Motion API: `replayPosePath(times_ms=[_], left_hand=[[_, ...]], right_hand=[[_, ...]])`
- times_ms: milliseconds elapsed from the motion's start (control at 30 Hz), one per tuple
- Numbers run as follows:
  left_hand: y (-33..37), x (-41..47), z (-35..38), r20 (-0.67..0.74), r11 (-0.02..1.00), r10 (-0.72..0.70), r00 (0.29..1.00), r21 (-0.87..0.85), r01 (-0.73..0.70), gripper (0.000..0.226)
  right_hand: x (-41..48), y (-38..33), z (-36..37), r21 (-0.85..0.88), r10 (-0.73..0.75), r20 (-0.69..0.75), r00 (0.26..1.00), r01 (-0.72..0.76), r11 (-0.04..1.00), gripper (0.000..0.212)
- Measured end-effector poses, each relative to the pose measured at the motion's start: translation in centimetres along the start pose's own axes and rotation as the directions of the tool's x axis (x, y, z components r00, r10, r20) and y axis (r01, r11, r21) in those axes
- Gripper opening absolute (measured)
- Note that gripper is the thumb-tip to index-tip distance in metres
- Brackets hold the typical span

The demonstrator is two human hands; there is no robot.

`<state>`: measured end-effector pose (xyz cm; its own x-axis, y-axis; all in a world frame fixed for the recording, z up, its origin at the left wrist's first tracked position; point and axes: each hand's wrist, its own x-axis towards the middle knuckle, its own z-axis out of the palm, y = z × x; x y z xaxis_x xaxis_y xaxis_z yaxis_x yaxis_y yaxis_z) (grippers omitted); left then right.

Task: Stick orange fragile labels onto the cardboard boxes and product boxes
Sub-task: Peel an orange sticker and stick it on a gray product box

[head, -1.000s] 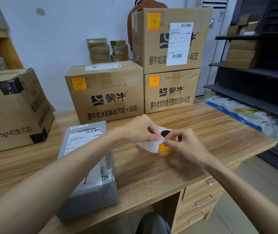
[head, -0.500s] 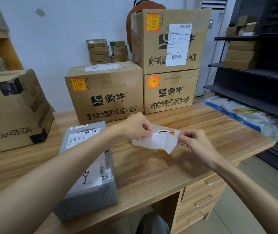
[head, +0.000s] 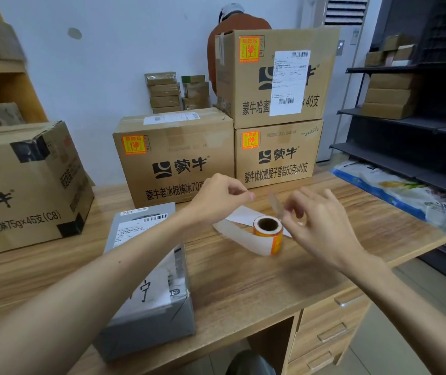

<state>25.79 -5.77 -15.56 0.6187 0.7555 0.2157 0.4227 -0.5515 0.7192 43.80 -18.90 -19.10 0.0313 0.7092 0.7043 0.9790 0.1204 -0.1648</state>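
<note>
A roll of orange fragile labels (head: 268,231) stands on end on the wooden desk (head: 243,290), its white backing strip (head: 239,234) trailing to the left. My right hand (head: 318,221) hovers just right of the roll and pinches a blurred peeled label (head: 274,204) between thumb and fingertips. My left hand (head: 221,197) is raised above and left of the roll, fingers curled, with nothing seen in it. Three cardboard boxes at the back carry orange labels (head: 133,144) (head: 249,49) (head: 250,139). A grey parcel (head: 146,282) lies at the near left.
A large cardboard box (head: 26,185) sits at the far left of the desk. Small brown boxes (head: 163,92) are stacked by the wall. Dark shelving (head: 406,125) stands to the right, with a blue-and-white bag (head: 395,188) at the desk's right end. Drawers (head: 330,331) are below.
My left hand let go of the backing strip and rose. My right hand pulled a label free and lifted it. The roll now stands uncovered on the desk.
</note>
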Motion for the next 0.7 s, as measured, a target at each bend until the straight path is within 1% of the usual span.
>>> replayPosePath(times_ms=[67,167,300,433,500,567,633,667,700], left_hand=[[0.6,-0.6,-0.8,-0.038,0.989,-0.079,0.996,-0.132,0.074,0.029],[1.1,-1.8,-2.2,-0.068,0.961,-0.152,0.986,-0.244,0.132,0.035],[0.9,-3.5,-3.8,-0.127,0.950,-0.208,0.970,-0.263,0.169,0.031],[-0.1,-4.8,-5.7,-0.207,0.936,-0.276,0.939,-0.280,0.213,0.023],[-0.8,-5.6,-7.0,-0.220,0.943,-0.265,0.939,-0.263,0.205,0.021],[-1.4,-6.5,-8.7,-0.215,0.957,-0.233,0.948,-0.225,0.184,0.020],[-2.1,-7.4,-10.5,-0.189,0.969,-0.194,0.963,-0.191,0.158,0.019],[-2.5,-7.8,-11.4,-0.172,0.973,-0.181,0.968,-0.176,0.151,0.019],[-2.8,-8.2,-12.3,-0.150,0.975,-0.175,0.973,-0.163,0.151,0.020]], right_hand=[[1.0,-0.8,0.8,-0.143,-0.130,-0.022,0.991,0.125,0.982,0.012],[2.5,-2.6,2.1,-0.269,-0.246,-0.080,0.966,0.217,0.938,0.014],[4.0,-5.8,3.2,-0.341,-0.348,-0.171,0.922,0.277,0.899,0.011],[5.3,-8.8,4.1,-0.333,-0.417,-0.214,0.883,0.336,0.881,0.015],[5.8,-9.8,4.5,-0.289,-0.412,-0.196,0.890,0.349,0.891,0.018],[6.2,-10.7,4.6,-0.164,-0.340,-0.165,0.926,0.314,0.935,0.020],[6.7,-11.6,4.3,0.041,-0.218,-0.149,0.965,0.226,0.973,0.023],[7.0,-12.0,4.2,0.154,-0.140,-0.130,0.982,0.160,0.975,0.022],[7.5,-12.5,4.1,0.267,-0.056,-0.082,0.995,0.076,0.961,0.022]])
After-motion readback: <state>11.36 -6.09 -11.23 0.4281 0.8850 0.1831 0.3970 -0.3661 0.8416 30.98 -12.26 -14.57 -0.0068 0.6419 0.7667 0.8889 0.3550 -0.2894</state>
